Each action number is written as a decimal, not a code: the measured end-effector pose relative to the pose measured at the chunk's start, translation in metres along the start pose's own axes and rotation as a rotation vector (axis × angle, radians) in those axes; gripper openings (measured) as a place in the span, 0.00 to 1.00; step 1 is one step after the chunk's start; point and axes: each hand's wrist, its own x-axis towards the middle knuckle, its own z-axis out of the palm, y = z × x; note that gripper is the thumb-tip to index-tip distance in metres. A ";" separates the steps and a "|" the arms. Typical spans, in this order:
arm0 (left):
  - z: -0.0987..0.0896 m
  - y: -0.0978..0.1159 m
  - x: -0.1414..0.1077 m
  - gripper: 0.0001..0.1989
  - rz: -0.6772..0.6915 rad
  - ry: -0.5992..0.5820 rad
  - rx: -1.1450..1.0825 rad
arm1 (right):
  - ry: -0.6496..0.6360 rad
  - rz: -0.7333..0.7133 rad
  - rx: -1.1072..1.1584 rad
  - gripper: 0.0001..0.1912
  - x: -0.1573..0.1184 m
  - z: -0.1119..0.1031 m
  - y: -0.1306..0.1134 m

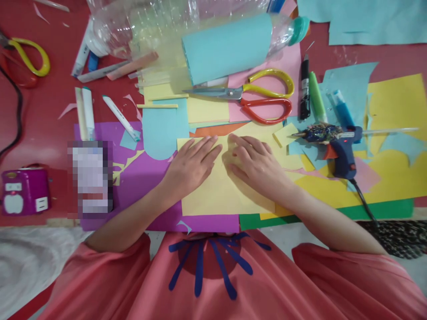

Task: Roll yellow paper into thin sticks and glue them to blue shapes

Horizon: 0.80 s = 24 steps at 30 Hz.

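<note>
A pale yellow paper sheet [223, 193] lies in front of me at the table's near edge. Flat on its left part rests my left hand [195, 162], fingers stretched out and holding nothing. My right hand [255, 160] touches the same sheet further right, its fingers apart and slightly bent, with nothing visible in them. Beside my left hand is a light blue paper piece [163, 133] with a rounded end. Scissors [235, 93] with one yellow and one red handle lie beyond both hands. A small yellow paper strip [283, 135] sits right of my right hand.
A blue-wrapped plastic bottle [230, 49] lies at the back. On the right are a glue gun [345, 151] with a cord, a black pen [304, 89] and a green marker [316, 98]. A phone [91, 178] and a purple socket box [26, 191] stand left.
</note>
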 end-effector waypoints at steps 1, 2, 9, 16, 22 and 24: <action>-0.001 0.000 0.000 0.20 -0.014 0.000 -0.002 | 0.004 0.002 -0.001 0.12 0.000 0.000 0.000; -0.002 0.000 0.000 0.20 -0.031 0.002 -0.004 | 0.003 0.009 -0.008 0.13 0.000 -0.002 0.000; -0.014 0.000 -0.006 0.16 -0.131 0.102 0.017 | -0.109 0.075 -0.160 0.25 -0.011 -0.023 0.002; -0.025 0.001 -0.009 0.13 -0.259 0.122 0.108 | -0.148 0.139 -0.348 0.29 -0.017 -0.031 0.007; -0.026 -0.001 -0.011 0.15 -0.283 0.142 0.121 | -0.241 0.171 -0.446 0.27 -0.016 -0.037 0.005; -0.026 -0.002 -0.010 0.15 -0.278 0.150 0.125 | -0.268 0.166 -0.459 0.26 -0.016 -0.036 0.004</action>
